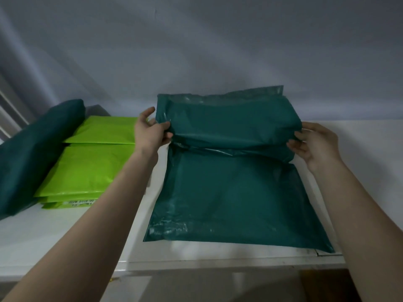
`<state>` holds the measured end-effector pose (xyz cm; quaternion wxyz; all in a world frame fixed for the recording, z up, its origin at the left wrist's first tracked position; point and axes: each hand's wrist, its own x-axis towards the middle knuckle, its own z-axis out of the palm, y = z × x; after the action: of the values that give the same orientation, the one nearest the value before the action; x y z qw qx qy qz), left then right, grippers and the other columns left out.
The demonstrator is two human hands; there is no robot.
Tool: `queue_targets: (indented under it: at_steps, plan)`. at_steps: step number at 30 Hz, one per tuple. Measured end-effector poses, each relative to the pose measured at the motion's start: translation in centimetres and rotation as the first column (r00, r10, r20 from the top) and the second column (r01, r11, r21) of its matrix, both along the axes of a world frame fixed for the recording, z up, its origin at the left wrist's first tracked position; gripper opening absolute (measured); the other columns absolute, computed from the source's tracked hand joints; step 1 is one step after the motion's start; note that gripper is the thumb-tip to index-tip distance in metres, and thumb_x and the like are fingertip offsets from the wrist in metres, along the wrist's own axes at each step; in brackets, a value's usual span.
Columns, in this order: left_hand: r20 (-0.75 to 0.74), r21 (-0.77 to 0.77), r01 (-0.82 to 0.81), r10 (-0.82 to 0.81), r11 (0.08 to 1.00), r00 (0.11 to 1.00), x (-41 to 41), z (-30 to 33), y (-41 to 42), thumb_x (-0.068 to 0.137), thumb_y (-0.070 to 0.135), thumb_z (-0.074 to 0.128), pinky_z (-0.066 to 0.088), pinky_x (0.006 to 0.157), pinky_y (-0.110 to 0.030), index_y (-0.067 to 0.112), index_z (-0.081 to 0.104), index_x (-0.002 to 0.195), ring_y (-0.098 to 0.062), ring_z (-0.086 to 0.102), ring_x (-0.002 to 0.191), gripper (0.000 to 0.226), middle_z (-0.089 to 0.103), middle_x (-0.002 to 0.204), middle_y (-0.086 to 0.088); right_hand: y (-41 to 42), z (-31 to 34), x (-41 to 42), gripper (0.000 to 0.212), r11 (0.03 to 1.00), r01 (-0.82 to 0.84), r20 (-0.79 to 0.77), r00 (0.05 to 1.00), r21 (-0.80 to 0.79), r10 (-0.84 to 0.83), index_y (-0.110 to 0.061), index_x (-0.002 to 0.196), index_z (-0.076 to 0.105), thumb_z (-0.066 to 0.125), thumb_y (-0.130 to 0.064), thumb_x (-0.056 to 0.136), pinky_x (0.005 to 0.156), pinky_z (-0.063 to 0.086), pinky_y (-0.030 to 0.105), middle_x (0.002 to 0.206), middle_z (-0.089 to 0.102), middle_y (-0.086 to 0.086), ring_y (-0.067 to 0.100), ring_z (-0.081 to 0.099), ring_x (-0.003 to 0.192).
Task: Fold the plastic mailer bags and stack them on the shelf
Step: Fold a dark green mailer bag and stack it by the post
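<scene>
Two hands, left hand and right hand, pinch the side edges of dark green mailer bags on a white shelf, mid-fold; next likely pressing the fold flat.

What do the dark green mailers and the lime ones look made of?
Dark green mailers: thin glossy plastic film, seemingly; they crease softly and catch glints near the front edge. Lime green mailers: likely similar film, smoother, with a bright sheen.
</scene>
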<state>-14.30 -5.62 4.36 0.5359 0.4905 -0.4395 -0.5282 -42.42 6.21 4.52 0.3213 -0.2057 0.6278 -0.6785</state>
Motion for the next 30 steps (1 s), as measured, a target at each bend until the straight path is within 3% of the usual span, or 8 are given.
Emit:
queue_targets:
  at_steps: [4, 8, 10, 15, 19, 21, 26, 30]
  plan:
    - [-0.119, -0.02, 0.024, -0.026, 1.0, 0.993, 0.1, 0.6, 0.3, 0.084, -0.011, 0.043, 0.055, 0.061, -0.021, 0.012, 0.044, 0.125, -0.008, 0.068, 0.057, 0.047, 0.063, 0.09, -0.005, 0.1, 0.6, 0.4, 0.026, 0.994, 0.012, 0.168, 0.986, -0.11, 0.007, -0.008, 0.075, 0.053, 0.034, 0.01, 0.081, 0.075, 0.058, 0.033, 0.09, 0.063, 0.011, 0.025, 0.069, 0.073]
    - [-0.215, 0.026, 0.035, -0.028, 0.999, 0.976, 0.3, 1.3, 0.8, 0.082, 0.0, 0.029, 0.051, 0.067, -0.027, 0.013, 0.048, 0.077, -0.014, 0.069, 0.061, 0.023, 0.059, 0.08, -0.003, 0.6, 1.1, 0.3, 0.024, 0.995, 0.012, 0.249, 0.968, -0.095, 0.012, -0.015, 0.063, 0.042, 0.034, -0.008, 0.084, 0.093, 0.047, 0.036, 0.086, 0.061, 0.005, 0.026, 0.067, 0.081]
    - [-0.259, 0.03, 0.062, -0.052, 0.998, 0.964, 0.7, 1.5, 1.2, 0.085, 0.008, 0.025, 0.048, 0.064, -0.027, 0.017, 0.045, 0.072, -0.02, 0.068, 0.062, 0.026, 0.065, 0.077, 0.0, 0.9, 1.2, 0.1, 0.024, 0.999, 0.015, 0.253, 0.968, -0.043, -0.004, -0.015, 0.064, 0.043, 0.036, -0.019, 0.087, 0.095, 0.044, 0.035, 0.085, 0.06, 0.003, 0.025, 0.066, 0.081]
    - [-0.15, 0.102, 0.177, -0.16, 0.979, 0.976, 1.8, 1.1, 1.8, 0.097, 0.038, 0.022, 0.047, 0.063, -0.024, 0.022, 0.054, 0.103, -0.02, 0.066, 0.072, 0.036, 0.063, 0.096, -0.001, 2.0, 1.1, -0.1, 0.028, 0.999, -0.025, 0.281, 0.96, 0.032, 0.015, -0.017, 0.089, 0.052, 0.037, -0.039, 0.094, 0.084, 0.046, 0.036, 0.097, 0.059, 0.004, 0.024, 0.063, 0.084]
    - [0.068, 0.085, 0.225, -0.231, 0.971, 0.971, 2.9, 0.5, 3.0, 0.095, 0.018, 0.043, 0.052, 0.058, -0.018, 0.018, 0.056, 0.107, -0.011, 0.068, 0.059, 0.018, 0.062, 0.095, -0.001, 3.7, 0.7, 0.1, 0.018, 0.993, -0.108, 0.303, 0.949, 0.041, 0.09, -0.016, 0.091, 0.056, 0.042, -0.027, 0.095, 0.068, 0.055, 0.039, 0.098, 0.059, 0.007, 0.029, 0.062, 0.083]
    - [0.107, 0.084, 0.211, -0.22, 0.974, 0.97, 3.6, 0.2, 3.8, 0.09, 0.01, 0.053, 0.051, 0.055, -0.018, 0.016, 0.056, 0.11, -0.015, 0.065, 0.07, 0.022, 0.061, 0.093, -0.005, 4.6, 0.8, 0.3, 0.016, 0.992, -0.112, 0.31, 0.947, 0.059, 0.088, -0.014, 0.084, 0.055, 0.047, -0.025, 0.093, 0.064, 0.054, 0.038, 0.094, 0.059, 0.008, 0.027, 0.06, 0.081]
    - [0.29, 0.054, 0.121, -0.132, 0.991, 0.948, 4.9, -0.3, 5.5, 0.081, 0.008, 0.068, 0.045, 0.081, -0.031, 0.017, 0.031, 0.14, -0.023, 0.051, 0.104, 0.07, 0.047, 0.127, -0.009, 6.6, 0.7, 0.6, 0.037, 0.972, -0.095, 0.203, 0.978, 0.213, 0.051, -0.014, 0.12, 0.051, 0.059, -0.031, 0.088, 0.061, 0.045, 0.03, 0.105, 0.053, 0.007, 0.019, 0.053, 0.078]
    - [0.349, 0.154, 0.09, -0.139, 0.984, 0.927, 5.1, -0.2, 6.6, 0.082, 0.019, 0.07, 0.047, 0.094, -0.04, 0.011, 0.027, 0.145, -0.027, 0.055, 0.108, 0.077, 0.051, 0.131, -0.013, 7.8, 0.8, 1.1, 0.044, 0.926, -0.176, 0.174, 0.977, 0.334, 0.123, -0.013, 0.117, 0.046, 0.061, -0.04, 0.086, 0.071, 0.048, 0.031, 0.093, 0.053, 0.006, 0.018, 0.055, 0.081]
